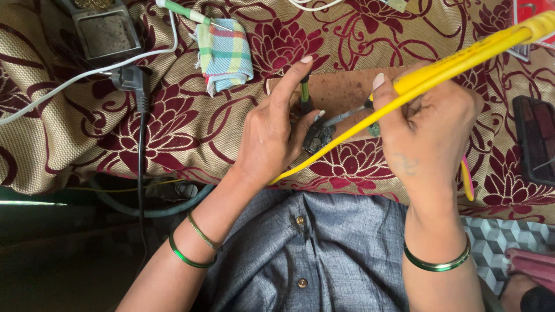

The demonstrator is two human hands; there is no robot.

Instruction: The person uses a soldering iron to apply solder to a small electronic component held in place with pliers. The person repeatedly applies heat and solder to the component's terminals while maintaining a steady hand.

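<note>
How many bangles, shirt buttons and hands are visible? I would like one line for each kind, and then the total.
Green bangles: 3, two on the left wrist and one on the right wrist
Buttons on the grey shirt: 2
Hands: 2, the left hand and the right hand
Total: 7

A tabletop [191,124] draped in beige cloth with maroon flowers carries a checked rag [224,53] at far centre, a brown board [341,92], a black plug [128,78] far left and a dark phone [535,138] at right.
</note>
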